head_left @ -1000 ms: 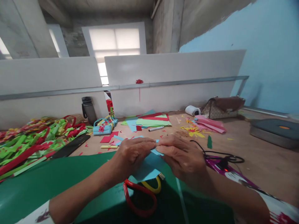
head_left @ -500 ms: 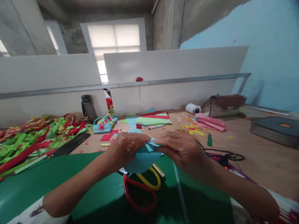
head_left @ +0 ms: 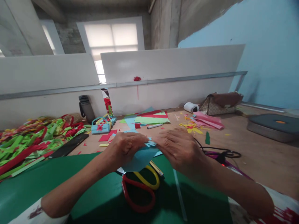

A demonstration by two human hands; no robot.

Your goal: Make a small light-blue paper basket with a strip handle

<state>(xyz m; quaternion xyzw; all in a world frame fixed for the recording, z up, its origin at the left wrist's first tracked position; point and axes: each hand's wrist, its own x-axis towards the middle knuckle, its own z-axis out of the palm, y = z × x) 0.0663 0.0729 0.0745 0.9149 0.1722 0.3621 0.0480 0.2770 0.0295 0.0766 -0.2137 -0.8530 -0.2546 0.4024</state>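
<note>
Pinching light-blue paper (head_left: 140, 157) between left hand (head_left: 127, 147) and right hand (head_left: 179, 149), both closed on it, above scissors (head_left: 140, 189) on green sheet (head_left: 58, 174).

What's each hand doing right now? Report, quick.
Left hand: closed, pinching the light blue paper.
Right hand: closed, pinching the same paper.

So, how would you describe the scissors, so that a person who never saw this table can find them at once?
Start at the big dark green sheet covering the near part of the wooden table. The scissors lie on it just below the two hands, partly hidden under the light blue paper they fold. They are the only tool with two loop handles, one red, one yellow.
</note>
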